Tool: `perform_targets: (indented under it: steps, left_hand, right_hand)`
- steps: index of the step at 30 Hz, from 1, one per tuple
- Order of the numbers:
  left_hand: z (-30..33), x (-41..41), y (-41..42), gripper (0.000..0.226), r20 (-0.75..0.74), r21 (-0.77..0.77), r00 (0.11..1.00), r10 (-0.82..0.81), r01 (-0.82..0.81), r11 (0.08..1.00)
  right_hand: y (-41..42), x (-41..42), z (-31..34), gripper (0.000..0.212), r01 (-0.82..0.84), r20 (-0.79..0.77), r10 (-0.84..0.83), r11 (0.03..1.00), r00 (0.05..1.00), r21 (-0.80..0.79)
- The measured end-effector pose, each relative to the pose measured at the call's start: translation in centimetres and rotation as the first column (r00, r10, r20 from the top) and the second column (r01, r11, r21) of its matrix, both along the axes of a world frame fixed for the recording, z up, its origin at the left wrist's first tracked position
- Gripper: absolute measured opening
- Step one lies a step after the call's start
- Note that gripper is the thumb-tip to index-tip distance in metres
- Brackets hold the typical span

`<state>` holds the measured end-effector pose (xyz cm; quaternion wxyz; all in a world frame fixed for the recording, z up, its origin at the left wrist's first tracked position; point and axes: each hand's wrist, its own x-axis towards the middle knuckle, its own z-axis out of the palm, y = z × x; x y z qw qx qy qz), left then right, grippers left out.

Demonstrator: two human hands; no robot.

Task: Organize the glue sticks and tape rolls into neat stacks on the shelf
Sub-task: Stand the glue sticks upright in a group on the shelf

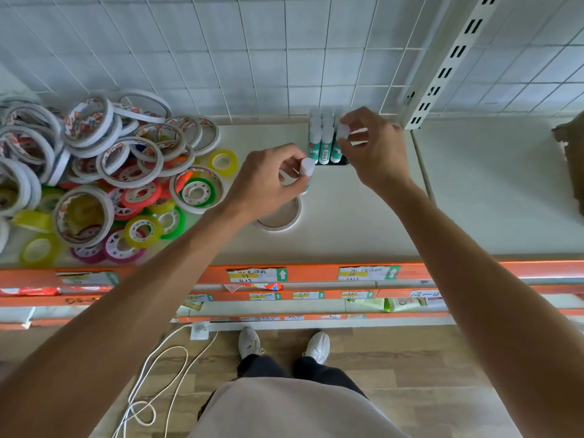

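Several glue sticks (320, 137) with white caps and green-white labels stand upright in a tight block at the back of the white shelf (363, 216). My right hand (371, 150) pinches one more glue stick (343, 134) by its cap at the block's right side. My left hand (268, 181) grips another glue stick (307, 169) upright, just left of and in front of the block. A loose heap of tape rolls (104, 172), white and coloured, covers the shelf's left part. One white tape roll (281, 219) lies flat below my left hand.
A wire grid back panel (252, 58) rises behind the shelf, with a slotted upright post (455, 58) at the right. A brown cardboard piece (572, 159) sits at the far right. Orange price rails (316, 275) edge this shelf and lower ones. A white cable (158, 368) lies on the floor.
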<state>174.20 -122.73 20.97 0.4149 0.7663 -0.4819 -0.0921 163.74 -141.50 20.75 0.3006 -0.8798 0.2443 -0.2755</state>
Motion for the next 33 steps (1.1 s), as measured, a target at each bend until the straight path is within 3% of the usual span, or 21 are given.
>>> perform_targets:
  steps: [9,20,26,30,33]
  left_hand:
    - [-0.2,-0.5,0.4,0.013,0.017,-0.017,0.998,0.057,-0.057,0.998]
    - [0.5,-1.0,0.0,0.015,0.019,-0.023,0.993,0.119,-0.118,0.993]
    - [0.6,-1.6,-0.4,0.015,0.022,-0.037,0.996,0.085,-0.085,0.996]
    - [0.5,-2.0,-0.8,0.019,0.026,-0.031,0.997,0.069,-0.068,0.997]
    - [0.4,-2.2,-1.3,0.019,0.037,-0.015,0.998,0.058,-0.057,0.998]
  right_hand:
    - [-0.8,0.1,-0.6,0.019,-0.001,-0.11,-0.02,0.983,0.994,-0.184]
    - [-0.9,0.0,0.6,0.027,-0.049,-0.235,0.0,0.979,0.972,-0.2]
    - [-0.8,-1.4,2.4,0.03,-0.027,0.043,0.018,0.973,0.999,0.23]
    - [1.1,-3.8,2.4,0.007,-0.179,0.093,0.163,0.962,0.982,0.206]
    - [1.7,-5.0,1.9,0.012,-0.167,0.053,0.159,0.955,0.986,0.244]
